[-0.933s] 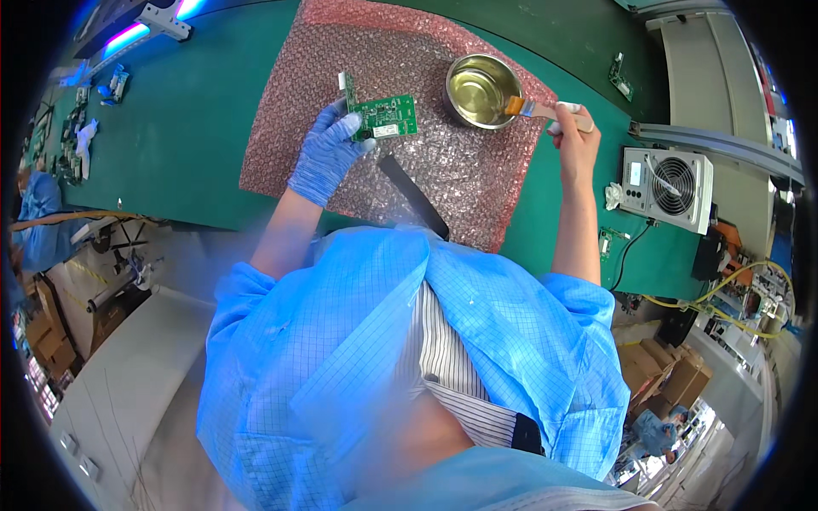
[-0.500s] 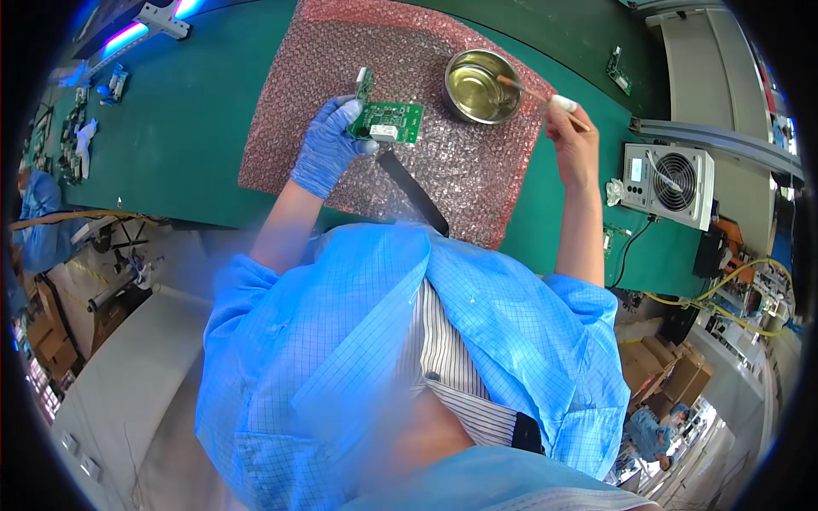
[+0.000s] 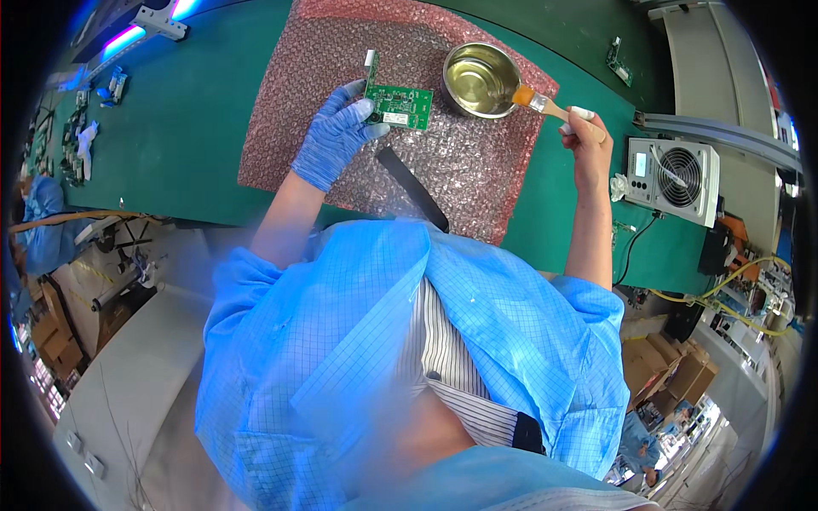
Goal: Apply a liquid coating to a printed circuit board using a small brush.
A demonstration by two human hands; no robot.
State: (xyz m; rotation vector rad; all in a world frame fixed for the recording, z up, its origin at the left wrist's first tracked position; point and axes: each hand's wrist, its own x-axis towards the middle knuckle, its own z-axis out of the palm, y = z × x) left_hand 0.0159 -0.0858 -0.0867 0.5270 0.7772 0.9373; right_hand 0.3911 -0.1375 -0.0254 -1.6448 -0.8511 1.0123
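In a blue glove, my left hand [image 3: 336, 136] grips a green circuit board [image 3: 409, 104] by its left edge, over the bubble wrap. A smaller board stands up at that edge, with a white connector at its tip. My bare right hand [image 3: 586, 140] has white covers on some fingertips and is closed round the wooden handle of a flat paintbrush [image 3: 542, 104]. The brush's orange-toned bristles are at the right rim of a round metal bowl [image 3: 477, 77]. Clear yellowish liquid shows inside the bowl.
Pinkish bubble wrap [image 3: 298, 111] covers part of the green table [image 3: 187, 128], with a black strap [image 3: 413, 189] lying on it. At the right stands a white fan unit [image 3: 673, 179] with a cable. More circuit boards [image 3: 72, 145] lie at the far left, near a purple-lit lamp [image 3: 128, 38].
The brush has turned, showing its flat side, and its bristles have moved from inside the bowl to the right rim. My left hand and the board have shifted slightly right.
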